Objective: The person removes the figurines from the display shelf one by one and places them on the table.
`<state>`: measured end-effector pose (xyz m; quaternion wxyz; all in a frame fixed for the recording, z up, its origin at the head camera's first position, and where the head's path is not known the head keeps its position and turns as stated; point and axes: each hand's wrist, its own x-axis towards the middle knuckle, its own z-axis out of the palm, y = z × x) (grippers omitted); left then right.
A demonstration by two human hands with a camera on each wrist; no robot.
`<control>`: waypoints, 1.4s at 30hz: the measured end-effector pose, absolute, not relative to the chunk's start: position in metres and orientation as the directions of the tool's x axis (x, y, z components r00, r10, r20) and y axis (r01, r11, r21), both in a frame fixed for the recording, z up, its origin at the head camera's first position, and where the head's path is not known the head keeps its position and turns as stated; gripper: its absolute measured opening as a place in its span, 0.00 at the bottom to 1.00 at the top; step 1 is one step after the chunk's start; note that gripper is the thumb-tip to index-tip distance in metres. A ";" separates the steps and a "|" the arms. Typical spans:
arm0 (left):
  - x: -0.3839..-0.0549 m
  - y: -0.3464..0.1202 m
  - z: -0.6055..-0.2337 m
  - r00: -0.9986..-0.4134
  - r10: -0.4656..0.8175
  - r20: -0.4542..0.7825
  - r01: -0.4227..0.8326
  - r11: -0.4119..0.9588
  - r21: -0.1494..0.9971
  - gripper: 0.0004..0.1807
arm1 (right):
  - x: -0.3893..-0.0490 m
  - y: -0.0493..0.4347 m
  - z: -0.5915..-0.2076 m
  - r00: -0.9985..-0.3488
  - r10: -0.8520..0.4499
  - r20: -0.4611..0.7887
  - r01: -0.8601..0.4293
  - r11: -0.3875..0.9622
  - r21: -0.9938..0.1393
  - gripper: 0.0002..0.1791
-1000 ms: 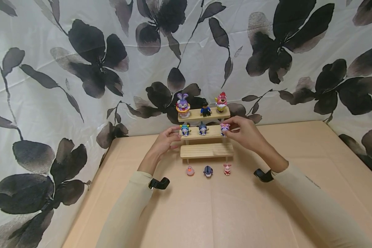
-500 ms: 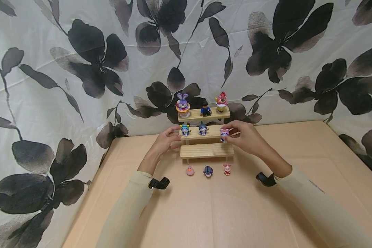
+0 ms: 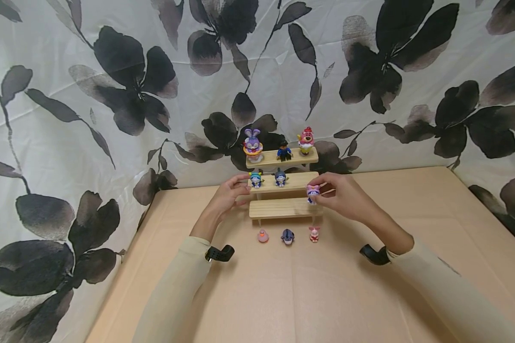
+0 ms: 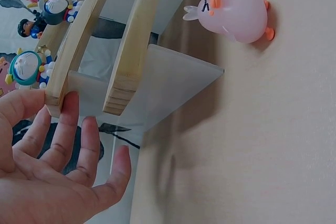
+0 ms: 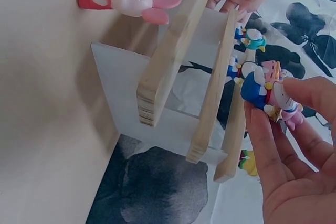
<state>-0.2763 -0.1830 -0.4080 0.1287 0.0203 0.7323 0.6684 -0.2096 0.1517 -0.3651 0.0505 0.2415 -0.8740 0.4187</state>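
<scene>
My right hand pinches a small figurine with a pink cap and blue body between thumb and fingers. In the head view that figurine overlaps the gap between the middle and lower tiers, at the right end. My left hand grips the left end of the three-tier wooden display shelf at its middle board, thumb above and fingertip below. On that board stand a figurine in a teal and yellow hat and one in a dark grey hat.
The top board carries a purple rabbit figure, a dark-haired figure in blue and a pink bear figure. On the table before the shelf stand a pink duck, a blue-grey figure and a pink pig. Floral cloth hangs behind.
My right hand has lifted the pink-capped figurine off the right end of the middle board and brought it forward and lower. My left hand has stayed at the shelf.
</scene>
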 end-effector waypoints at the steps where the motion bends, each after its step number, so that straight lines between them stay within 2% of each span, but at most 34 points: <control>1: -0.276 -0.183 -0.408 -0.966 0.202 -0.162 -0.143 0.105 0.984 0.25 | -0.208 0.152 -0.365 -0.878 -0.383 0.286 -0.463 0.532 -0.709 0.15; 11: -0.278 -0.184 -0.409 -0.963 0.211 -0.168 -0.151 0.096 0.984 0.26 | -0.199 0.157 -0.366 -0.883 -0.392 0.257 -0.451 0.563 -0.693 0.17; 18: -0.278 -0.185 -0.409 -0.964 0.216 -0.159 -0.140 0.097 0.985 0.26 | -0.190 0.159 -0.370 -0.875 -0.421 0.238 -0.449 0.523 -0.724 0.16; 42: -0.277 -0.184 -0.408 -0.964 0.200 -0.175 -0.155 0.111 0.982 0.25 | -0.165 0.157 -0.389 -0.852 -0.503 0.144 -0.436 0.532 -0.726 0.15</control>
